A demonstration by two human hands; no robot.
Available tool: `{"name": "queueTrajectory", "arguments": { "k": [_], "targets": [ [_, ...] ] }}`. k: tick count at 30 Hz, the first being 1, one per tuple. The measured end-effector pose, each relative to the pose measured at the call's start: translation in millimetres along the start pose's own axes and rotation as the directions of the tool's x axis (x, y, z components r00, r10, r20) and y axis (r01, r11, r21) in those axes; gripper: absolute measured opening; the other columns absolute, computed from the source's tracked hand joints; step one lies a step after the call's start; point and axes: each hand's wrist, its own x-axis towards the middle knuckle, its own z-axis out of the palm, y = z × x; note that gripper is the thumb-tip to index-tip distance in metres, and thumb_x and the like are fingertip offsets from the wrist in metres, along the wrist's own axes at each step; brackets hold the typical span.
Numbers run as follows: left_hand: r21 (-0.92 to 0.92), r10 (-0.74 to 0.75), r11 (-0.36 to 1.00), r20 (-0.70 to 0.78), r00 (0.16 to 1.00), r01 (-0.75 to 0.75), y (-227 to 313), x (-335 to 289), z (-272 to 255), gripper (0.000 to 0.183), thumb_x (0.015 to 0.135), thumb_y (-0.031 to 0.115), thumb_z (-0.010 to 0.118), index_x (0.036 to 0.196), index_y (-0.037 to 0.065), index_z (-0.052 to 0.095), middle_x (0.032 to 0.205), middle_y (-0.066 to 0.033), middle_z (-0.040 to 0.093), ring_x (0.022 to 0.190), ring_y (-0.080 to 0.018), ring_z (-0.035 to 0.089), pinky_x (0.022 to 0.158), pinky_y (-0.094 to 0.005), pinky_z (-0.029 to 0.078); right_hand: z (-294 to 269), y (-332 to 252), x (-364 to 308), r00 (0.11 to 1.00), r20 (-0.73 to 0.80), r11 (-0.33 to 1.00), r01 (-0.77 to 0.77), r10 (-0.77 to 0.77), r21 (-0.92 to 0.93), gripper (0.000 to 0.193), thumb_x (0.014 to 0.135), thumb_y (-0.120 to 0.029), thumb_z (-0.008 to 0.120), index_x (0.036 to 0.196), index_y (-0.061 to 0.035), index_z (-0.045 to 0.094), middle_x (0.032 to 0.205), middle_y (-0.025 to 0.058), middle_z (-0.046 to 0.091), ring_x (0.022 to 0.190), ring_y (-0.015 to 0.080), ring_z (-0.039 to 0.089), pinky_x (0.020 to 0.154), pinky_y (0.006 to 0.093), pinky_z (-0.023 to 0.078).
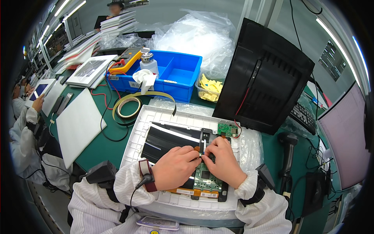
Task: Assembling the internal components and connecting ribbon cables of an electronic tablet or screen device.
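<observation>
A white plastic housing [136, 128] lies before me with a black display panel [163, 148] in it. On the panel's right part sits a green circuit board [203, 175]. My left hand [176, 165] and my right hand [224, 162] meet over that board's upper end, next to a small brown flat cable. Both hands are closed in a pinch, fingertips almost touching; whatever lies between them is too small and covered to name. A smaller green board [228, 129] is at the housing's upper right corner, with a red-and-black wire running from it to an upright black back cover [269, 74].
Behind the housing stand a blue divided bin [181, 70], a bottle [149, 66], a yellow meter [130, 58] and a box of yellow pieces [210, 86]. Tape [128, 107] and a white foam sheet [80, 124] lie left. A scanner [287, 152] and monitor [346, 132] stand right. Co-workers sit left.
</observation>
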Motion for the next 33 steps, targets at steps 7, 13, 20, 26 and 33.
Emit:
{"name": "queueTrajectory", "arguments": {
  "k": [7, 13, 20, 26, 33],
  "targets": [
    [0.034, -0.020, 0.999, -0.015, 1.000, 0.021, -2, -3, 4, 0.032, 0.068, 0.003, 0.056, 0.100, 0.002, 0.058, 0.099, -0.0067, 0.053, 0.100, -0.0221, 0.048, 0.084, -0.0336, 0.038, 1, -4, -3, 0.998, -0.036, 0.999, -0.049, 0.048, -0.013, 0.010, 0.069, -0.004, 0.062, 0.072, -0.0016, 0.053, 0.082, 0.0118, 0.043, 0.083, 0.0275, 0.044, 0.071, 0.0347, 0.037],
    [0.068, -0.011, 0.998, 0.007, 1.000, 0.010, 0, 1, 4, 0.036, 0.066, 0.001, 0.055, 0.102, 0.002, 0.057, 0.098, -0.0063, 0.052, 0.100, -0.0220, 0.047, 0.085, -0.0339, 0.037, -8, -1, -7, 0.999, -0.037, 0.999, -0.037, 0.038, 0.031, 0.008, 0.070, -0.001, 0.059, 0.076, 0.0000, 0.054, 0.081, 0.0123, 0.043, 0.082, 0.0283, 0.044, 0.073, 0.0349, 0.039],
    [0.097, -0.011, 0.995, 0.025, 1.000, 0.008, -2, -2, 3, 0.034, 0.065, 0.002, 0.056, 0.099, 0.002, 0.059, 0.098, -0.0059, 0.053, 0.101, -0.0218, 0.047, 0.086, -0.0344, 0.037, -12, -13, -25, 0.981, 0.049, 0.956, 0.192, -0.186, -0.224, 0.023, 0.068, 0.000, 0.056, 0.090, -0.0014, 0.062, 0.094, 0.0127, 0.052, 0.092, 0.0277, 0.048, 0.075, 0.0347, 0.040],
    [0.096, 0.015, 0.995, -0.007, 1.000, -0.014, -3, -2, 2, 0.030, 0.064, 0.004, 0.057, 0.094, 0.006, 0.063, 0.096, -0.0048, 0.054, 0.099, -0.0212, 0.048, 0.085, -0.0344, 0.037, -15, -20, -31, 0.968, 0.094, 0.913, 0.251, -0.233, -0.321, 0.026, 0.067, -0.002, 0.056, 0.091, -0.0039, 0.064, 0.098, 0.0116, 0.053, 0.099, 0.0266, 0.048, 0.079, 0.0357, 0.039],
    [0.077, 0.033, 0.997, -0.030, 0.999, -0.031, -6, -3, -9, 0.027, 0.062, 0.003, 0.058, 0.087, 0.009, 0.065, 0.091, -0.0028, 0.053, 0.096, -0.0200, 0.047, 0.081, -0.0330, 0.038, -15, -7, -29, 0.980, 0.076, 0.974, 0.194, -0.186, -0.115, 0.030, 0.062, 0.002, 0.055, 0.090, -0.0055, 0.065, 0.099, 0.0107, 0.054, 0.102, 0.0279, 0.047, 0.084, 0.0378, 0.038]
  ]
}}
